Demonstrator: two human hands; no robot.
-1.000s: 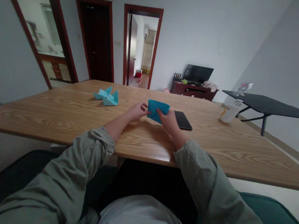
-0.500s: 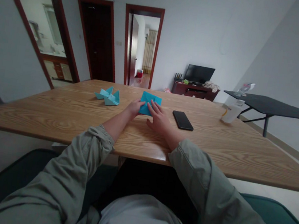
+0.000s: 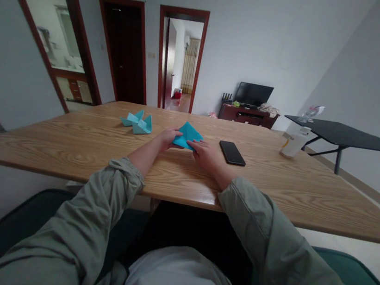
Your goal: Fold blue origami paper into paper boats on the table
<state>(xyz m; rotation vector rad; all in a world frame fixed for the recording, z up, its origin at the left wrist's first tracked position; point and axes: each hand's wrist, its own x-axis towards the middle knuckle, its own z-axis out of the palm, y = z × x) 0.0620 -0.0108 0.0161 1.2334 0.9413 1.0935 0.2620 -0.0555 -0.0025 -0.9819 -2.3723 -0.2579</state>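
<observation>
A sheet of blue origami paper (image 3: 187, 134), folded and pointing away from me like a triangle, is held between both hands over the wooden table. My left hand (image 3: 167, 139) pinches its left corner, thumb on top. On the opposite corner, my right hand (image 3: 204, 151) grips with fingers over the top; its thumb is mostly hidden. To the left of my hands, a lighter blue folded-paper figure (image 3: 138, 122) with several points stands on the tabletop. A black smartphone (image 3: 232, 153) lies flat just right of my right hand.
The wooden table (image 3: 80, 151) stretches out before me, its near edge close to my body. A white bottle (image 3: 295, 143) stands at its right side. Beyond it is a black folding table (image 3: 348, 134). A TV (image 3: 253, 95) stands on a low cabinet (image 3: 261, 118) at the far wall.
The blue paper has gone from a flat square-like shape to a triangular one. My right hand has moved from the paper's middle to its right corner; my left has shifted slightly left.
</observation>
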